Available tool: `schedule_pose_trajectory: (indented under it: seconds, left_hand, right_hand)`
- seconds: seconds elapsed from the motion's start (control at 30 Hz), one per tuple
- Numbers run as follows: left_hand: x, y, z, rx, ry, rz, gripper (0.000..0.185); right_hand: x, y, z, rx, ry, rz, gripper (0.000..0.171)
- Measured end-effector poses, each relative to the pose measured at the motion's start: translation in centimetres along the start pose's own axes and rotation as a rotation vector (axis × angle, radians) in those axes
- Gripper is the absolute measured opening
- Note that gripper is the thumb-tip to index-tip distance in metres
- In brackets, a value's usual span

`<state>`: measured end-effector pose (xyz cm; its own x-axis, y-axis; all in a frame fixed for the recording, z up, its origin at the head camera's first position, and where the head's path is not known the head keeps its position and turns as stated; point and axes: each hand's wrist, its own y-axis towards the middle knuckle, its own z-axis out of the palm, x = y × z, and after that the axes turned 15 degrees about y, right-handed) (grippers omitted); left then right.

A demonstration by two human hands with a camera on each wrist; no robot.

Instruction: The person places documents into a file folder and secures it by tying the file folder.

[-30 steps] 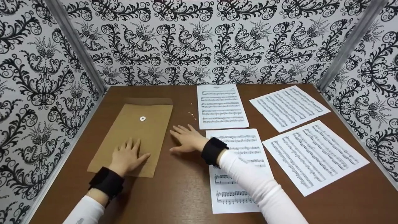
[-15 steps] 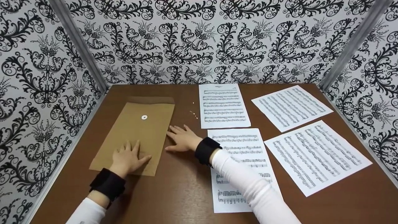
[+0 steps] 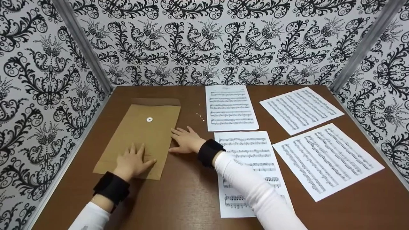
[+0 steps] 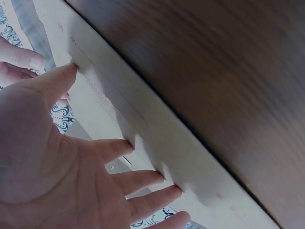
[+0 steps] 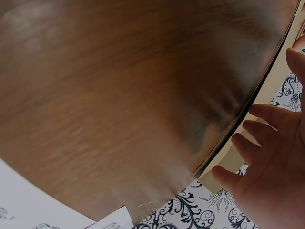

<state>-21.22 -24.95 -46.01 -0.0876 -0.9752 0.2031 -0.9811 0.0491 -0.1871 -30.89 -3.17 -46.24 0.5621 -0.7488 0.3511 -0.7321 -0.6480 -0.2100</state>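
Under my left hand (image 3: 131, 162) the envelope (image 3: 140, 134) is matt brown kraft paper with a small white disc (image 3: 149, 119); the table (image 3: 191, 198) looks like dark wood, smooth, faintly sheened; the music sheets (image 3: 326, 159) are plain white printed paper; my sleeves (image 3: 255, 195) are soft white cloth.

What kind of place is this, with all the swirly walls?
Probably a small tabletop booth set up for filming hand work, not a normal room. A brown table is boxed in on three sides by patterned panels. On it lie sheets of music and a brown envelope.
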Motion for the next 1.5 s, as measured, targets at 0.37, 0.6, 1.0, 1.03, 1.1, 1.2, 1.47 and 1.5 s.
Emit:
schedule_pose_trajectory:
  seconds: [0.37, 0.6, 1.0, 1.03, 1.1, 1.2, 1.47, 1.5]
  left_hand:
    - [0.1, -0.2, 0.3, -0.018, -0.038, 0.009, 0.086]
    - [0.8, 0.0, 1.0, 0.006, -0.089, 0.03, 0.087]
    - [1.6, -0.1, 0.9, 0.005, -0.136, 0.068, 0.09]
    - [1.6, -0.1, 0.9, 0.006, -0.136, 0.069, 0.09]
    - [1.6, -0.1, 0.8, 0.011, -0.14, 0.068, 0.089]
    - [1.7, 0.0, 0.7, 0.018, -0.143, 0.067, 0.088]
    - [1.8, 0.5, 0.7, 0.037, -0.149, 0.072, 0.089]
    - [1.9, 0.6, 0.7, 0.041, -0.149, 0.074, 0.089]
  right_hand:
    - [0.1, -0.4, 0.2, 0.003, -0.014, -0.004, 0.074]
    - [0.1, -0.6, 0.2, 0.017, -0.006, 0.003, 0.071]
    - [0.6, -1.7, 0.5, 0.024, -0.11, 0.011, 0.072]
    - [0.7, -1.8, 0.6, 0.022, -0.124, 0.007, 0.072]
    - [0.8, -2.0, 0.7, 0.018, -0.152, 0.0, 0.071]
    - [1.1, -2.4, 0.8, 0.019, -0.187, -0.011, 0.07]
    - [1.8, -3.3, 0.7, 0.032, -0.197, -0.01, 0.07]
    - [1.8, -3.4, 0.8, 0.038, -0.194, -0.006, 0.07]
